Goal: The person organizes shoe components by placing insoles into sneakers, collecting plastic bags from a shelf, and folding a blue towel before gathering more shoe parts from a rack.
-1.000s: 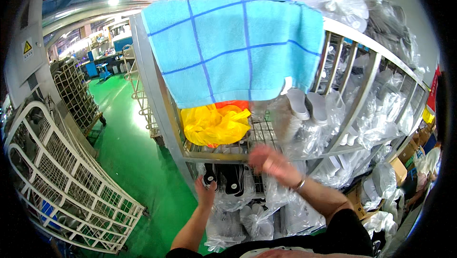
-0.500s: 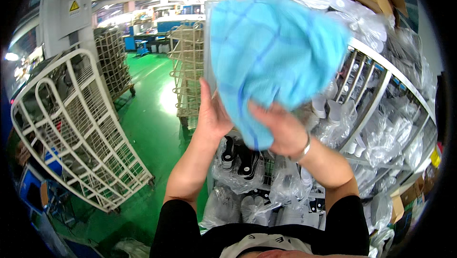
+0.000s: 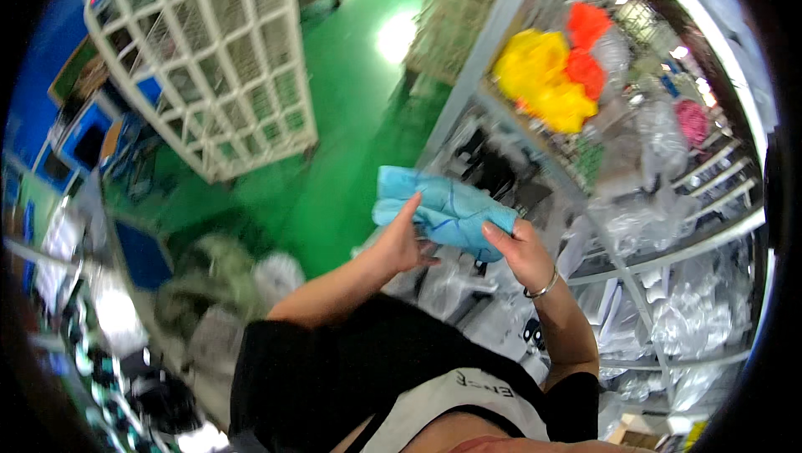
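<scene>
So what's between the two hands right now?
In the head view, only the bunched light blue cloth lies between the left hand and right hand; both grip it.

One fisheye camera sits on the person's head and looks steeply down along the chest, tilted so the green floor runs up the middle. It is close to the forearms rising from the lower edge. A wire shelving rack curves down the right rim, a white wire cage stands upper left.
</scene>
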The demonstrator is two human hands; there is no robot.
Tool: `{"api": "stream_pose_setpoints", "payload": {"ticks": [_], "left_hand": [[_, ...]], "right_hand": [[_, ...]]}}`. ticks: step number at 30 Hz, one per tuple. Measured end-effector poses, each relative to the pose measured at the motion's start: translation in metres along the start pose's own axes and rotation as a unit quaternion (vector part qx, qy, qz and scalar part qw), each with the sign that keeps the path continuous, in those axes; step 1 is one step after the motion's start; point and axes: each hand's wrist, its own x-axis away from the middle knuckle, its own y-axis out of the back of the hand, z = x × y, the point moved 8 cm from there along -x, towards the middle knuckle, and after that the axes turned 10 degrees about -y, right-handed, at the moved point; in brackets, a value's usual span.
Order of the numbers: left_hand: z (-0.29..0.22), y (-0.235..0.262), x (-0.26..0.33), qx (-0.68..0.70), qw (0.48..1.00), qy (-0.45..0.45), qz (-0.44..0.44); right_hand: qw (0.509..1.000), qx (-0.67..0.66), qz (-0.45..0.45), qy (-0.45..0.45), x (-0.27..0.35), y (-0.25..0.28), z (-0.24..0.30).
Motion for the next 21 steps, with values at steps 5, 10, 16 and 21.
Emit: {"api": "stream_pose_setpoints", "payload": {"ticks": [5,10,16,21], "left_hand": [[0.061,0.051,0.016,0.132,0.99,0.053,-0.011],[0.053,0.064,0.08,0.144,0.978,-0.042,-0.148],[0.054,0.041,0.079,0.126,0.992,-0.014,0.023],[0.029,0.043,0.066,0.105,0.991,-0.005,0.083]], "right_hand": [[0.88,0.352,0.202,0.248,0.042,-0.116,-0.012],[0.942,0.164,0.044,0.291,0.028,-0.09,-0.001],[0.917,-0.361,0.148,0.078,-0.022,-0.104,-0.092],[0.854,-0.458,0.246,0.028,-0.053,-0.127,-0.061]]}}
